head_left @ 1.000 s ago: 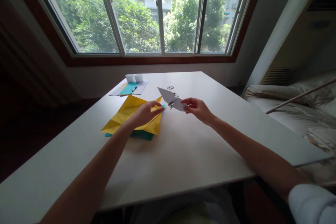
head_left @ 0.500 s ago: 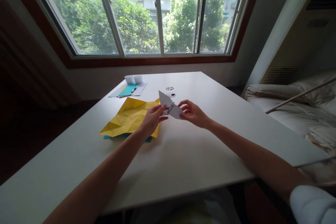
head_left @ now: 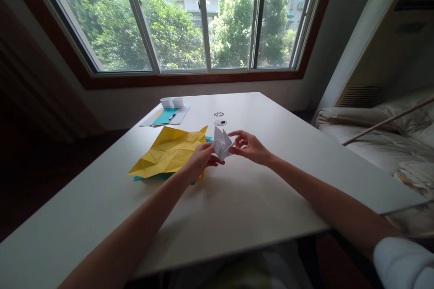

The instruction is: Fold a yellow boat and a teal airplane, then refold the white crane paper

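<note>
A small folded white paper figure [head_left: 222,143] is held just above the white table [head_left: 257,198], near its middle. My left hand [head_left: 200,162] pinches its left side and my right hand [head_left: 249,146] pinches its right side. Just left of my left hand lies a creased yellow paper sheet [head_left: 167,153] on top of a teal sheet [head_left: 159,176], whose edges show beneath it.
At the table's far side lie white papers with a teal card [head_left: 165,116] and a pen, and two small white cups [head_left: 172,102]. Two small round objects [head_left: 219,118] sit behind the figure. A bed with bedding [head_left: 383,140] stands at the right. A window spans the back wall.
My left hand left the yellow sheet and took hold of the white figure. Both hands brought it nearer, and it now looks folded more compactly.
</note>
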`<state>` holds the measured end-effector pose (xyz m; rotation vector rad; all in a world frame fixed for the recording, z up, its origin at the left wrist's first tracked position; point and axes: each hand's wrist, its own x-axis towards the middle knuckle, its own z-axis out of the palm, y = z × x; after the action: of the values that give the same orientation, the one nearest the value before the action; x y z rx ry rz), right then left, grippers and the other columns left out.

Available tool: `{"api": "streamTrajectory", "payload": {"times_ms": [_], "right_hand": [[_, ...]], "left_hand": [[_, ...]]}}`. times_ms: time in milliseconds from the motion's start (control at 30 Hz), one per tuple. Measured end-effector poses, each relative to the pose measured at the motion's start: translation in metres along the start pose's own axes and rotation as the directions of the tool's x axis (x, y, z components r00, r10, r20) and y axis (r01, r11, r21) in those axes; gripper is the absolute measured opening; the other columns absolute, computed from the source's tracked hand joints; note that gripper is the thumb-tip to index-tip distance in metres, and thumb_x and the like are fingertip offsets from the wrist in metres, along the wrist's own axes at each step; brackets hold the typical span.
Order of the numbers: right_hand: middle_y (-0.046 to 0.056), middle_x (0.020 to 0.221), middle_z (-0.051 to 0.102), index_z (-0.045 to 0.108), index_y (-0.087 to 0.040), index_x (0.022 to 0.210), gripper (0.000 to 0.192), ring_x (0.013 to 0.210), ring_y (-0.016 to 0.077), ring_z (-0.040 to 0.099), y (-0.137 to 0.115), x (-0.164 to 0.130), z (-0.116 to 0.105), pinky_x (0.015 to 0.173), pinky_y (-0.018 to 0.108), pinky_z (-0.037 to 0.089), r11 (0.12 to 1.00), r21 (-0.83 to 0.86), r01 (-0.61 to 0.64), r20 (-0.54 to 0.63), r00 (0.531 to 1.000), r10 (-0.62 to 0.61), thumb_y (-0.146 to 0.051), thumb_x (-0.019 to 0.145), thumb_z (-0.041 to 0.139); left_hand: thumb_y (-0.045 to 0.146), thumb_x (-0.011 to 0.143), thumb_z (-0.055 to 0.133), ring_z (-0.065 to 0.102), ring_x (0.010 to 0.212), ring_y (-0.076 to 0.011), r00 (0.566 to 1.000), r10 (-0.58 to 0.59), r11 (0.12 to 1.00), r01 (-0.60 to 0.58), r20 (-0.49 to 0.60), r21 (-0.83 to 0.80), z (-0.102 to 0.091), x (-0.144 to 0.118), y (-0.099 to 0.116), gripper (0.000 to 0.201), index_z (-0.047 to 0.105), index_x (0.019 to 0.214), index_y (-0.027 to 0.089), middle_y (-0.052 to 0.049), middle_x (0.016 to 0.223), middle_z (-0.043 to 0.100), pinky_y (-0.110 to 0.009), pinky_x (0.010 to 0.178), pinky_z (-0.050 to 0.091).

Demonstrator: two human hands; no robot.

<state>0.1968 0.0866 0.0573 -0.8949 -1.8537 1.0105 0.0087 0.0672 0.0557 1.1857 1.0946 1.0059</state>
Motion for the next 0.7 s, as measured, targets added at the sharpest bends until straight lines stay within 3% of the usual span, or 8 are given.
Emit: {"api": "streamTrajectory", "payload": {"times_ms": [167,267,333,467,567,700], "right_hand": [[0.003,0.08,0.06,0.058,-0.016,0.091,0.04,0.061,0.0096,0.053,0.002,0.002,0.001,0.053,0.023,0.043,0.988,0.114,-0.104,0.007,0.995,0.104,-0.048,0.069,0.065],[0.0,0.069,0.058,0.054,-0.015,0.079,0.037,0.057,0.0087,0.051,0.004,0.003,0.005,0.051,0.022,0.042,0.965,0.217,-0.15,-0.002,0.988,0.154,-0.046,0.065,0.069],[-0.001,0.067,0.056,0.052,-0.016,0.075,0.036,0.056,0.0087,0.051,0.005,0.003,0.008,0.05,0.022,0.041,0.961,0.24,-0.134,-0.034,0.989,0.146,-0.044,0.064,0.07],[-0.002,0.07,0.057,0.051,-0.018,0.091,0.036,0.057,0.0096,0.053,0.003,0.001,0.011,0.052,0.024,0.043,0.974,0.219,-0.051,-0.092,0.993,0.072,-0.042,0.069,0.067],[-0.002,0.077,0.055,0.052,-0.021,0.104,0.034,0.058,0.0089,0.053,-0.004,-0.002,0.011,0.055,0.025,0.045,0.985,0.162,0.06,-0.109,0.993,-0.042,-0.042,0.078,0.057],[0.0,0.079,0.053,0.056,-0.021,0.105,0.033,0.061,0.009,0.052,-0.008,-0.003,0.011,0.058,0.025,0.046,0.991,0.069,0.111,-0.077,0.991,-0.106,-0.042,0.081,0.053]], "left_hand": [[0.049,0.073,0.058,0.05,0.036,-0.0082,0.989,0.098,0.98,-0.115,0.113,0.159,0.003,0.0,-0.003,0.037,0.063,0.07,0.013,-0.003,0.053,0.059,-0.018,0.035,0.024],[0.063,0.076,0.044,0.05,0.04,-0.0102,0.985,0.09,0.988,-0.107,0.147,0.113,0.005,0.0,-0.002,0.055,0.065,0.074,0.013,-0.006,0.056,0.061,-0.019,0.036,0.025],[0.065,0.074,0.045,0.053,0.047,-0.0118,0.981,0.129,0.983,-0.146,0.147,0.115,0.006,-0.001,0.0,0.056,0.067,0.08,0.014,-0.007,0.063,0.063,-0.02,0.038,0.028],[0.048,0.063,0.069,0.049,0.052,-0.0107,0.968,0.239,0.948,-0.25,0.075,0.198,0.008,-0.004,0.001,0.04,0.068,0.086,0.015,-0.003,0.066,0.062,-0.02,0.043,0.032],[0.049,0.067,0.066,0.049,0.055,-0.01,0.978,0.208,0.971,-0.21,0.031,0.114,0.008,-0.004,-0.001,0.042,0.066,0.091,0.015,-0.004,0.072,0.062,-0.02,0.045,0.033],[0.055,0.066,0.065,0.048,0.054,-0.0095,0.993,0.122,0.991,-0.122,-0.006,-0.047,0.007,-0.003,-0.004,0.047,0.063,0.091,0.016,-0.001,0.068,0.056,-0.019,0.045,0.033]]}}
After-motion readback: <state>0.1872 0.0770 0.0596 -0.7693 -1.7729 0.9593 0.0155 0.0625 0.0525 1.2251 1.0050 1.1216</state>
